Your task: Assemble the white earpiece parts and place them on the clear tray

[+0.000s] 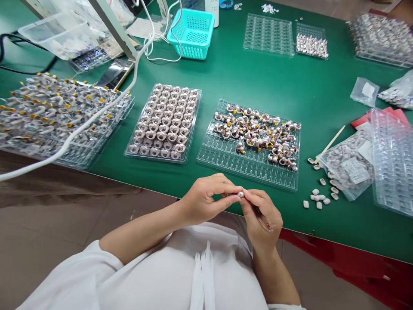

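Just past the table's front edge, my left hand point(208, 196) and my right hand point(263, 217) meet, fingertips pinched from both sides on a small pale rounded part point(241, 194). Most of that part is hidden by the fingers. Something small and reddish shows in the curl of my right palm, too covered to name. Nearest beyond my hands lies a clear plastic tray point(226, 165), its far and right areas heaped with small pale parts point(254, 129) bearing yellow tabs. Loose pale oblong shells point(318, 197) lie on the table to the right of my right hand.
Left of the tray stands a filled tray of pale rounded parts point(164, 120). Stacked trays with yellow-tabbed parts point(54, 116) are farther left, crossed by a white cable point(80, 129). A turquoise basket point(193, 34) stands behind. Bagged shells point(350, 161) and clear trays point(393, 163) lie right.
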`<state>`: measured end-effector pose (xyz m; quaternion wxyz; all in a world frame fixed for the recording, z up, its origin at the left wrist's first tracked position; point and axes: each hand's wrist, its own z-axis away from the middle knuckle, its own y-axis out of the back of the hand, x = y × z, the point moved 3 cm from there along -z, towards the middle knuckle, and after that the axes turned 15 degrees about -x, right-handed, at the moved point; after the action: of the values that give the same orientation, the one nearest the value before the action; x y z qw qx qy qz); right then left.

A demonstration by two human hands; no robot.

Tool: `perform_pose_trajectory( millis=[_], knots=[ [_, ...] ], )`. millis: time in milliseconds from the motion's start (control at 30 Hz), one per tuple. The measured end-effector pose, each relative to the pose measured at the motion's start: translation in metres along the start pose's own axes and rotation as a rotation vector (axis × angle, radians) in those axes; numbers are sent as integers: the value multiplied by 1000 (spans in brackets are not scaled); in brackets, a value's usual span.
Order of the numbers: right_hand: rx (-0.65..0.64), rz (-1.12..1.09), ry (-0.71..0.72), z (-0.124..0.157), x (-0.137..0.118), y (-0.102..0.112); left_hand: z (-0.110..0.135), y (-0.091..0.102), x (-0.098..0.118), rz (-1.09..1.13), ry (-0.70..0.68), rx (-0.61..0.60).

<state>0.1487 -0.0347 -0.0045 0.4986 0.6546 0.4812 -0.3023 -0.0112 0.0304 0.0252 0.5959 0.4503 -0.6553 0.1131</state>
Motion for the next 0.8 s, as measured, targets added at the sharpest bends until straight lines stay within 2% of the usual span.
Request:
perform_pose_trajectory(
  millis=[300, 500, 633, 733, 800],
  knots=[
    [9, 90, 42, -2, -4, -1, 4, -6, -9, 119, 35, 57],
    [-27, 143, 69, -2, -5, -1, 5, -5, -9, 201, 108, 37],
    [-95, 66, 42, -2, -3, 1, 4, -3, -12, 365, 282, -19],
    [-166, -65, 14, -2, -1, 4, 4, -3, -19, 645, 476, -73],
    [-228, -139, -4, -3, 0, 5, 4, -4, -23, 838, 548, -115]
  ],
)
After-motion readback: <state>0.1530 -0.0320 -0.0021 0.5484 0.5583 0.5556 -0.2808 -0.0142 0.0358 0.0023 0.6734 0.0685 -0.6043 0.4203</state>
